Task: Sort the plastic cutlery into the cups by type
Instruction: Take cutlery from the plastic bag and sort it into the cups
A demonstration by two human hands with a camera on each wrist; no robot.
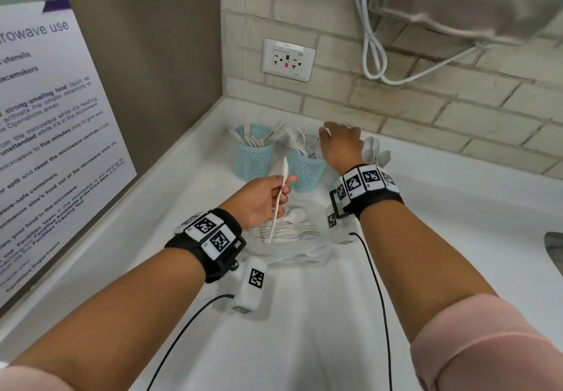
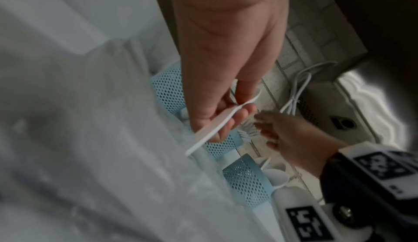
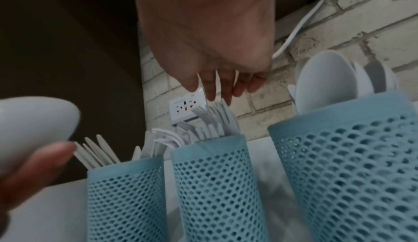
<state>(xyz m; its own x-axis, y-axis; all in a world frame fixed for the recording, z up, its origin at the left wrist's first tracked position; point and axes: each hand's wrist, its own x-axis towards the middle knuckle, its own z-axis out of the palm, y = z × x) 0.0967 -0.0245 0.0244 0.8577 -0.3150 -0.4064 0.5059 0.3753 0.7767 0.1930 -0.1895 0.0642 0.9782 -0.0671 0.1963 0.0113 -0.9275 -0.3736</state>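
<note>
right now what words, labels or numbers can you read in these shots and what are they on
"microwave use", cut at the left: heading of the wall notice.
"five minutes", "strong-smelling food", "Facilities Department": the same notice; its other lines are only partly readable.
Label strip on the wall socket: too small to read.
Wristbands: square black-and-white code patterns; their small characters are too small to read.

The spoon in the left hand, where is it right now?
In the head view the spoon is pinched in the left hand, above the clear bag of cutlery, just in front of the middle blue cup.
</note>
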